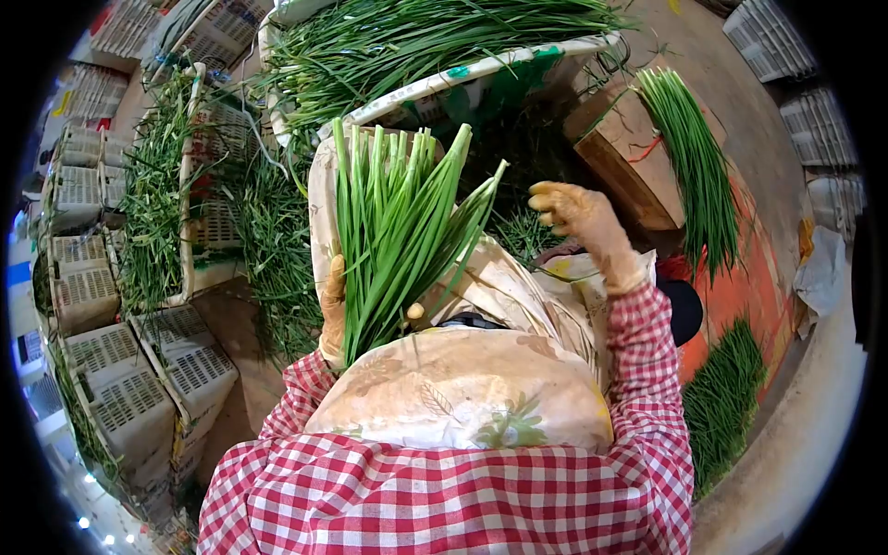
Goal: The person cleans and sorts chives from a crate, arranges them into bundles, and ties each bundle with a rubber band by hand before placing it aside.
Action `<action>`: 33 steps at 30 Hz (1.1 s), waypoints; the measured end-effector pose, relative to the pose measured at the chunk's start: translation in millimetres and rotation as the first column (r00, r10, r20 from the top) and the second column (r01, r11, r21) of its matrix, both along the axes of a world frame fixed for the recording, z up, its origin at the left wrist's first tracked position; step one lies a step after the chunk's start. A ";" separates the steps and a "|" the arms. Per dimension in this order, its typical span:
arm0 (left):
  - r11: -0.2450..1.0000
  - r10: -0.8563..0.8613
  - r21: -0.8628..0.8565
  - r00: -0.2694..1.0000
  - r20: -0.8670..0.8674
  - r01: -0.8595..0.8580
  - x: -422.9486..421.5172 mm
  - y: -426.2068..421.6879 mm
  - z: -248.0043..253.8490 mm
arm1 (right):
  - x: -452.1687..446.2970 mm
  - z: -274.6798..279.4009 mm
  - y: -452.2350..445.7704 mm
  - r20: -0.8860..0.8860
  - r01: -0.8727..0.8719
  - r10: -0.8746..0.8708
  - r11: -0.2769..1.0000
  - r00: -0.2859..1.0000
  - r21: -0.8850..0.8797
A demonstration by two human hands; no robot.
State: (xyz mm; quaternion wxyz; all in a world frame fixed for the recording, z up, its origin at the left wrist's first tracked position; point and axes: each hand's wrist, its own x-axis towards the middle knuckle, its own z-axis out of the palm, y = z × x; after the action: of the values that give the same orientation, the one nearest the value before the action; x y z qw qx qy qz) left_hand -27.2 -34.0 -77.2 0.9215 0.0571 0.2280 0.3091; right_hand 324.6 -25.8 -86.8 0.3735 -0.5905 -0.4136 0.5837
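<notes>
Greens [402,245] — in left hand [334,310], right hand [588,224] apart

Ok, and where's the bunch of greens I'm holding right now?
In the head view, the bunch of greens is slightly left of centre in your left hand, just below the heaped crate and left of your right hand.

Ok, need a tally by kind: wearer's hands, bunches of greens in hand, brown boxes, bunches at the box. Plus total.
Hands: 2 (left hand, right hand)
In hand: 1 (held bunch)
Boxes: 1 (brown box)
At the box: 1 (red-tied bunch)
Total: 5
</notes>
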 end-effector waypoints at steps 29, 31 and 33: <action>0.994 0.112 0.004 0.992 -0.065 -0.112 3.2 18.6 10.5 | -62.0 17.2 7.1 -0.199 0.025 -0.033 0.999 0.979 -0.043; 0.986 0.166 0.034 0.977 -0.135 -0.163 -5.2 9.5 -20.9 | -59.0 11.9 7.7 -0.174 0.115 -0.128 0.990 0.976 -0.084; 0.978 0.197 0.113 0.957 -0.212 -0.176 -16.9 4.8 -46.2 | -62.5 19.6 5.4 -0.241 0.130 -0.146 0.988 0.960 -0.081</action>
State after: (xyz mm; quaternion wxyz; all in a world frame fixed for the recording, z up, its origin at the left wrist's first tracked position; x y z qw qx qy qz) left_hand -44.1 -29.2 -123.4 0.8532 0.1123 0.3194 0.3967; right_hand 262.1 -20.4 -67.2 0.4424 -0.5527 -0.3028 0.6380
